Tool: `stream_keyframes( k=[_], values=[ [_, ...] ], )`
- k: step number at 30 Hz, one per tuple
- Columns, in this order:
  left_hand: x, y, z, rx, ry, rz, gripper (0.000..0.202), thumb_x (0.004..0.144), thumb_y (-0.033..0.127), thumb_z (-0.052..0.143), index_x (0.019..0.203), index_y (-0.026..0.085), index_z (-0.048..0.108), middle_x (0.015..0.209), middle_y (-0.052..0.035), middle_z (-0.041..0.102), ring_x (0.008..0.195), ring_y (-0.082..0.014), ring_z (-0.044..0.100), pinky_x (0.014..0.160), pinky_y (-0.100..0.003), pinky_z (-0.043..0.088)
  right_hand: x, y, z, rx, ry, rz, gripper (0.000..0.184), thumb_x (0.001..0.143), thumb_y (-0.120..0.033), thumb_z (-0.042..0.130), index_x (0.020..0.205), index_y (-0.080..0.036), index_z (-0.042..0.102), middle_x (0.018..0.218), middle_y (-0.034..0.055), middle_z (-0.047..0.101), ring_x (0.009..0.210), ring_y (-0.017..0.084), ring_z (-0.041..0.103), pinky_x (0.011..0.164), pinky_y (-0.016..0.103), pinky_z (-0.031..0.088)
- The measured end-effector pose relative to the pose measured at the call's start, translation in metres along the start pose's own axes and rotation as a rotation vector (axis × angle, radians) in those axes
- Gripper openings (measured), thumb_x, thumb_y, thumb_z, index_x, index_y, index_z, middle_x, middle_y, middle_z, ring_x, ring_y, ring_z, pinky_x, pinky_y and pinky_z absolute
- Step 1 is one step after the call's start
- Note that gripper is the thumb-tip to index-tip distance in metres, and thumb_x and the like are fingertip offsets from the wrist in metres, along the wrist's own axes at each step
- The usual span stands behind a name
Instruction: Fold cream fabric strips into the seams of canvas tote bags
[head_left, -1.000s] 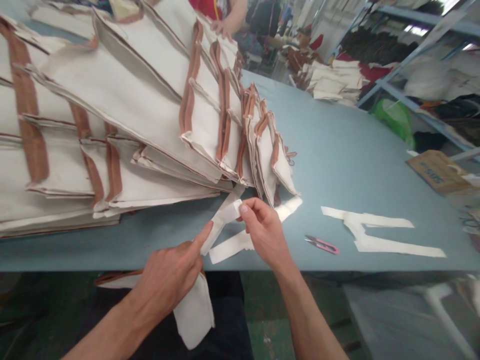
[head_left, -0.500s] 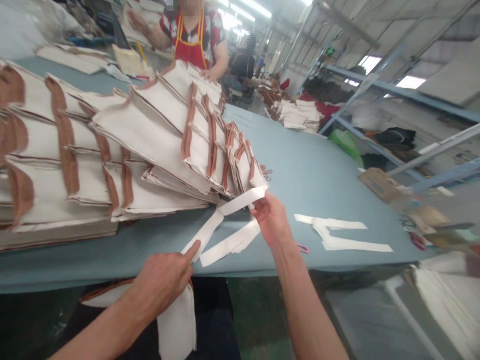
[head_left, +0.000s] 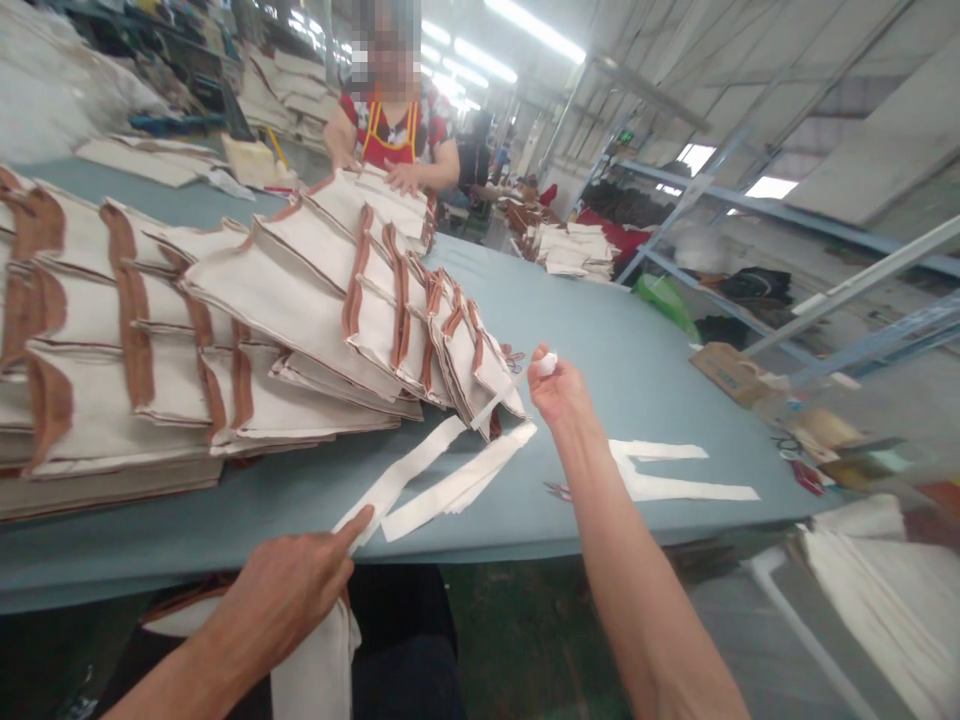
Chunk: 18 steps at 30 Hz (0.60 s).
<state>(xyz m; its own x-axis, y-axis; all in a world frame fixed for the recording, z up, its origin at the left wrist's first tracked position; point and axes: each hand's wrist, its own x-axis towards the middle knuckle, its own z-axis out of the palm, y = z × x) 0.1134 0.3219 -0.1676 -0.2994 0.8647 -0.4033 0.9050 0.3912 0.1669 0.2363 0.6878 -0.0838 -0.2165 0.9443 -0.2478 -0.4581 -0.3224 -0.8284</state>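
Observation:
My right hand (head_left: 556, 392) is raised over the table with closed fingers around the end of a white strip (head_left: 496, 402). The strip's visible part slants from the fingers down to the table, seen nearly edge-on. At the table's near edge, my left hand (head_left: 300, 575) has its index finger stretched along another white strip length (head_left: 405, 475), pressing it down; the other fingers curl under, and the thumb is hidden. Beside it lies a small stack of white strips (head_left: 461, 480). A pale fabric piece with brown edging (head_left: 311, 655) rests on my lap below the left hand.
Stacked pale fabric pieces with brown edges (head_left: 300, 280) cover the table's left. More white strips (head_left: 675, 487) lie right of my forearm, near small snips (head_left: 556, 490). Across the table, a person in a red apron (head_left: 390, 145) touches the pile. A cardboard piece (head_left: 724, 370) lies right.
My right hand has moved up and away, pulling the strip tauter. My left finger stays pressed on the strip. The person opposite now has both hands on the pile.

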Motion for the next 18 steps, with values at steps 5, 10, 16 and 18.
stream_keyframes(
  k=[5,10,16,18],
  values=[
    [0.004,-0.006,0.017,0.008,0.076,-0.014,0.066,0.110,0.019,0.030,0.173,0.023,0.050,0.117,-0.0182,0.089,0.103,-0.0427,0.086,0.089,-0.054,0.065,0.014,-0.027,-0.006,-0.008,0.070,-0.073,0.022,0.111,-0.035,0.073,0.120,-0.015,0.071,0.103,0.0028,0.074,0.075,0.013,0.070,0.063,0.025,0.062],
    [0.005,-0.020,0.042,-0.092,0.274,-0.034,0.066,0.110,0.026,0.029,0.172,0.016,0.050,0.092,-0.0133,0.089,0.089,-0.0367,0.087,0.080,-0.042,0.060,-0.028,-0.036,-0.020,-0.078,-0.025,-0.070,0.023,0.112,-0.033,0.071,0.098,-0.015,0.068,0.080,-0.0041,0.068,0.055,0.008,0.058,0.050,0.019,0.053],
    [-0.018,-0.024,0.045,-0.389,0.474,-0.146,0.053,0.115,0.042,0.030,0.154,0.025,0.062,0.097,-0.0019,0.090,0.097,-0.0300,0.088,0.077,-0.033,0.056,-0.124,-0.019,-0.013,-0.187,-0.313,0.026,0.031,0.092,-0.036,0.087,0.085,-0.021,0.061,0.062,-0.0082,0.061,0.043,0.007,0.050,0.045,0.017,0.053],
    [-0.034,-0.022,0.047,-0.446,0.550,-0.209,0.044,0.114,0.042,0.033,0.134,0.029,0.070,0.090,0.0003,0.089,0.092,-0.0297,0.088,0.075,-0.033,0.055,-0.156,-0.012,-0.004,-0.217,-0.416,0.063,0.038,0.082,-0.043,0.093,0.085,-0.021,0.062,0.060,-0.0094,0.058,0.044,0.007,0.047,0.045,0.018,0.054]
  ],
)
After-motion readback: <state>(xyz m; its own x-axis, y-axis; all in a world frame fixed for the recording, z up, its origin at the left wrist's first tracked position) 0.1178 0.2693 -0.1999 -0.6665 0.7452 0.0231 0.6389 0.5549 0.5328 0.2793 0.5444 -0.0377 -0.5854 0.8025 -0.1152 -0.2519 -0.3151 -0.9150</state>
